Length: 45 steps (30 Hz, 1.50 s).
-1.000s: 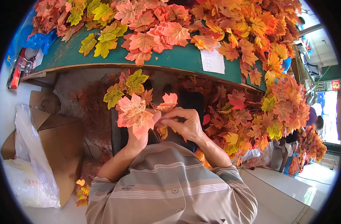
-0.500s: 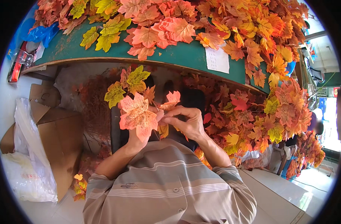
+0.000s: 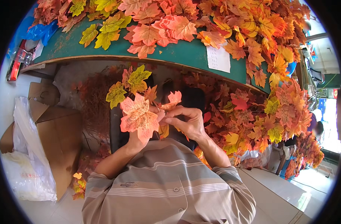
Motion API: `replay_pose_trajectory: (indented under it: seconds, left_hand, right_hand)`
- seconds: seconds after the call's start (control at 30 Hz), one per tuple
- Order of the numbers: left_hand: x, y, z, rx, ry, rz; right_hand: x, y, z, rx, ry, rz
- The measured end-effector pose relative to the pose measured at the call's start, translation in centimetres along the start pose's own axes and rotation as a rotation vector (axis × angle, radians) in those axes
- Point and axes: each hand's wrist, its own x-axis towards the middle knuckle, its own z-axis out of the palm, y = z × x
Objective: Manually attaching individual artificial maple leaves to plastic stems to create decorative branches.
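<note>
My left hand (image 3: 135, 139) grips a sprig of artificial maple leaves (image 3: 138, 98) by its stem; a big orange leaf (image 3: 139, 116) covers most of the hand. Yellow-green leaves fan out above it. My right hand (image 3: 187, 121) is closed beside it, fingertips pinching a small orange leaf (image 3: 173, 100) at the sprig's right side. Both hands meet just above my striped shirt, in front of the table edge.
A green table (image 3: 178, 52) above is heaped with orange, red and yellow leaves; a white paper slip (image 3: 218, 59) lies at its edge. More leaf piles (image 3: 275, 112) spill at the right. A cardboard box (image 3: 55, 130) and white plastic bag (image 3: 27, 164) sit on the left.
The sprig and both hands have stayed close together; the large orange leaf has turned slightly and the right fingers have shifted on the small leaf.
</note>
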Motion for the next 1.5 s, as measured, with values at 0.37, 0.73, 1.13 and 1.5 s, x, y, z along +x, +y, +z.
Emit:
replay_pose_trajectory:
  seconds: [0.37,0.73,1.13,1.5]
  left_hand:
    - [0.1,-0.7,0.0,0.296,0.039,0.103]
    - [-0.1,-0.5,0.5,0.117,0.073,0.081]
    - [0.0,0.1,0.7,0.019,0.014,0.058]
    - [0.1,0.2,0.5,0.28,0.073,-0.003]
  right_hand:
    - [0.1,0.6,-0.4,-0.016,0.022,0.033]
    - [0.1,0.6,-0.1,0.032,0.001,0.036]
    - [0.1,0.7,0.0,-0.019,0.022,0.036]
    - [0.3,-0.2,0.6,-0.276,0.064,-0.097]
